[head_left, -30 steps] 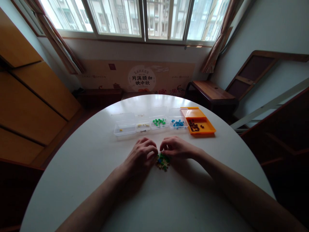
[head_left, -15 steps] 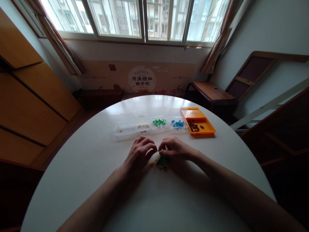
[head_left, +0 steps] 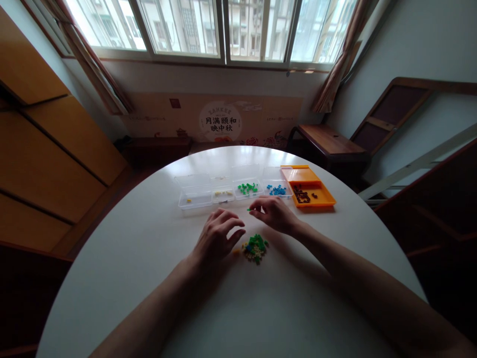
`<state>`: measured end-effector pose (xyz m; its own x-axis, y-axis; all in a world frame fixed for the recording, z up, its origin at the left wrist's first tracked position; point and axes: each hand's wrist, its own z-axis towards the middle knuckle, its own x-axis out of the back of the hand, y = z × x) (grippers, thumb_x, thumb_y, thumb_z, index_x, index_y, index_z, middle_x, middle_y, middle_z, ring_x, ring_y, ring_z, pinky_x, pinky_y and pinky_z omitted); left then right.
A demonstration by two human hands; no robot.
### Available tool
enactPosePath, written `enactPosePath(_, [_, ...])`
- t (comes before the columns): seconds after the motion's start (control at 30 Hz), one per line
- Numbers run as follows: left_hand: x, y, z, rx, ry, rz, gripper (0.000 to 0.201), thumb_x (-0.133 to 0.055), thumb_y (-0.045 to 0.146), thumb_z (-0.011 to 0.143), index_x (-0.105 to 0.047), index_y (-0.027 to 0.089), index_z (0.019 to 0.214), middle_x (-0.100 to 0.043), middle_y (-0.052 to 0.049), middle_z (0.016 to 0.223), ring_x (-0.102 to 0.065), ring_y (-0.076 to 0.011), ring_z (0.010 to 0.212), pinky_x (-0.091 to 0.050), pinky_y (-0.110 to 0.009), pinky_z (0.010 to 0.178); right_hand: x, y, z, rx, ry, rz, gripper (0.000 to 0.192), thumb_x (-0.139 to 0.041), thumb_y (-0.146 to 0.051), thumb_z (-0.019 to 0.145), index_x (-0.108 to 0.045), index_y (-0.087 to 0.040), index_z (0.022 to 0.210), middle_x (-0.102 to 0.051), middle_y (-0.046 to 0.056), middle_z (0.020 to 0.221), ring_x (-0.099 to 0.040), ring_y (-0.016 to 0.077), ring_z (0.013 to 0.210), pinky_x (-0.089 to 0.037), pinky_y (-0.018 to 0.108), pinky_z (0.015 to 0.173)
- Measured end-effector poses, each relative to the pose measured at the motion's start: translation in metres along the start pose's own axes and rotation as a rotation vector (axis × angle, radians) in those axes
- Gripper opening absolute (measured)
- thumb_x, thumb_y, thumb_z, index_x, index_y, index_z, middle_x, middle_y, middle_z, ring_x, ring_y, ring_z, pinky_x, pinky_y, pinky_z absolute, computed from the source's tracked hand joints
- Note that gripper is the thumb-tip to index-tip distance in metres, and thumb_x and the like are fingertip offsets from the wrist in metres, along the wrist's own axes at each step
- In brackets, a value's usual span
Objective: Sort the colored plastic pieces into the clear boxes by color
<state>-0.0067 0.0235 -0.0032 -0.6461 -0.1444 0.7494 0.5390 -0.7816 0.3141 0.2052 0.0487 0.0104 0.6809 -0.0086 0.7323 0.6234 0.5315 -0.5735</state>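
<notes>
Your right hand (head_left: pixel 274 215) has lifted off the bead pile (head_left: pixel 254 247), pinching a green bead (head_left: pixel 248 209) toward 12 o'clock.
Left hand (head_left: pixel 218 238) hovers loose, empty; trays (head_left: pixel 194 199) partly filled, mixed pile left.

We see a round white surface (head_left: pixel 149 278) carrying four clear plastic boxes (head_left: pixel 223 191), an orange plastic tray (head_left: pixel 311 189) and a heap of small mixed-colour beads (head_left: pixel 254 247).

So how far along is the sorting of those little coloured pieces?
Partly done: green pieces, blue pieces and dark pieces in the orange tray are already separated. The right hand pinches a green piece; the left hand rests beside the mixed pile, which remains.
</notes>
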Motion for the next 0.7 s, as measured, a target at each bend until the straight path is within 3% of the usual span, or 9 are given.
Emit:
enactPosePath(0.13, [-0.001,-0.001,-0.001,-0.001,-0.028,-0.006,0.008,-0.06,0.025,0.086,-0.065,0.019,0.085,-0.065,-0.005,0.089,-0.055,-0.0187,0.087,-0.046,-0.035,0.081,0.008,0.014,0.031,-0.098,0.245,-0.06,0.014,-0.06,-0.025,0.084,-0.071,-0.016,0.089,-0.066,0.003,0.074,-0.055,0.0115,0.062,-0.041,0.024,0.064])
enactPosePath(0.2, [-0.001,-0.002,-0.001,0.006,-0.027,-0.009,0.009,-0.06,0.026,0.087,-0.065,0.02,0.086,-0.065,-0.005,0.089,-0.055,-0.0187,0.087,-0.046,-0.035,0.082,0.011,0.019,0.043,-0.136,0.302,-0.042,0.018,-0.059,-0.026,0.084,-0.07,-0.016,0.094,-0.066,0.003,0.075,-0.054,0.0114,0.061,-0.041,0.024,0.064])
enactPosePath(0.33, [-0.001,-0.002,-0.001,0.008,-0.041,-0.014,0.009,-0.058,0.024,0.087,-0.065,0.02,0.085,-0.065,-0.004,0.087,-0.055,-0.0184,0.086,-0.045,-0.035,0.08,0.01,0.026,0.044,-0.165,0.314,-0.02,0.019,-0.059,-0.026,0.084,-0.07,-0.016,0.094,-0.067,0.003,0.076,-0.054,0.0114,0.06,-0.042,0.024,0.063])
enactPosePath(0.5, [0.003,0.003,0.0,-0.01,-0.104,-0.037,0.008,-0.057,0.019,0.085,-0.065,0.02,0.087,-0.065,-0.005,0.09,-0.054,-0.0193,0.089,-0.043,-0.036,0.084,0.003,0.03,0.019,-0.137,0.302,-0.029,0.016,-0.058,-0.024,0.083,-0.071,-0.017,0.09,-0.066,0.002,0.074,-0.054,0.0118,0.06,-0.042,0.024,0.062])
enactPosePath(0.7, [0.009,0.012,-0.002,-0.12,-0.255,-0.018,0.028,-0.054,0.007,0.074,-0.063,0.022,0.097,-0.064,-0.004,0.102,-0.051,-0.0213,0.097,-0.039,-0.039,0.089,-0.002,0.027,-0.002,-0.098,0.302,-0.018,0.015,-0.056,-0.022,0.084,-0.07,-0.017,0.087,-0.065,0.003,0.074,-0.053,0.0123,0.061,-0.042,0.024,0.063])
